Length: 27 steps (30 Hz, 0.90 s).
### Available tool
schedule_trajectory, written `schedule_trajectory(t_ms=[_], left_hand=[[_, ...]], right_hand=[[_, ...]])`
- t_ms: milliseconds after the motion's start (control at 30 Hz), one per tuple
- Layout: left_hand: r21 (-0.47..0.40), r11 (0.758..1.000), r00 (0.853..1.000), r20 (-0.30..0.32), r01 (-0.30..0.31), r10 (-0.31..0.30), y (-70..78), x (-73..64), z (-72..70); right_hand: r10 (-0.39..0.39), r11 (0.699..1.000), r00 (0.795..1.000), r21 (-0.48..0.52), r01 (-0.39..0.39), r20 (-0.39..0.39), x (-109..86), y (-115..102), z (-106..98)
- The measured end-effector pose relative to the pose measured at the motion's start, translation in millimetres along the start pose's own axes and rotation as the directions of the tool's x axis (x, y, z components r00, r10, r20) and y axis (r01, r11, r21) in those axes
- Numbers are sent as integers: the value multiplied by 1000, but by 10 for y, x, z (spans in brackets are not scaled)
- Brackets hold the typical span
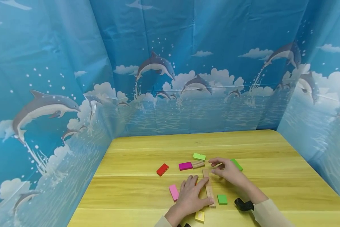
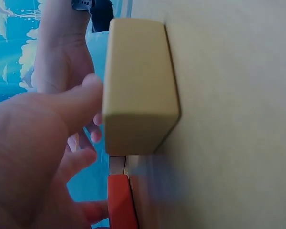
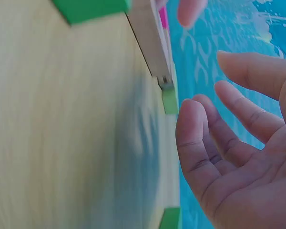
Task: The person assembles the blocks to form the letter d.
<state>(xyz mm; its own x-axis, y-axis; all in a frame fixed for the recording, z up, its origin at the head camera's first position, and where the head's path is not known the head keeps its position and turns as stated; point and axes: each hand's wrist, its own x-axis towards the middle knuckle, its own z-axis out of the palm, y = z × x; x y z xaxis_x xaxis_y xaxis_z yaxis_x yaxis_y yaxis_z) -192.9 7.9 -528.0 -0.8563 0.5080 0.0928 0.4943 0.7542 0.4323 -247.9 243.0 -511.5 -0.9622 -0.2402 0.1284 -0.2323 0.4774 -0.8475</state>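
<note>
My left hand [image 1: 190, 197] rests spread over the row of plain wooden blocks [image 1: 209, 191], thumb at the near block and index finger at the far one. Beneath its fingers lies a red block [image 2: 120, 200], mostly hidden in the head view. Just right of the row's far end, my right hand [image 1: 229, 171] hovers with relaxed, slightly bent fingers and nothing in them; the right wrist view shows its fingertips [image 3: 189, 114] apart from the blocks. A yellow block [image 1: 199, 216] lies close to the left wrist, and a green block [image 1: 222, 199] beside the row.
Beyond the hands lie a magenta block [image 1: 185, 166], wooden pieces [image 1: 198, 164] touching it and a light green block [image 1: 199, 156]. A red block [image 1: 162, 169] and a pink block [image 1: 174, 192] are leftward. Another green block [image 1: 237, 165] lies behind the right hand on the table [image 1: 124, 189].
</note>
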Motion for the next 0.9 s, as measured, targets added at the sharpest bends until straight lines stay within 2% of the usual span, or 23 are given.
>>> schedule_trajectory(t_ms=[200, 400, 700, 900], left_hand=[[23, 999, 998, 52, -24, 23, -10, 0, 15], [49, 998, 999, 40, -28, 26, -25, 10, 27], [32, 999, 999, 47, -14, 13, -27, 19, 16], [27, 1000, 999, 53, -12, 11, -23, 12, 30]], right_hand=[[-12, 997, 994, -72, 5, -104, -100, 0, -145], [-2, 990, 980, -140, -27, -200, -135, 22, -311], [38, 984, 959, -158, -85, -280, -184, 134, -489], [63, 978, 950, -169, -119, -305, -218, 254, -537]])
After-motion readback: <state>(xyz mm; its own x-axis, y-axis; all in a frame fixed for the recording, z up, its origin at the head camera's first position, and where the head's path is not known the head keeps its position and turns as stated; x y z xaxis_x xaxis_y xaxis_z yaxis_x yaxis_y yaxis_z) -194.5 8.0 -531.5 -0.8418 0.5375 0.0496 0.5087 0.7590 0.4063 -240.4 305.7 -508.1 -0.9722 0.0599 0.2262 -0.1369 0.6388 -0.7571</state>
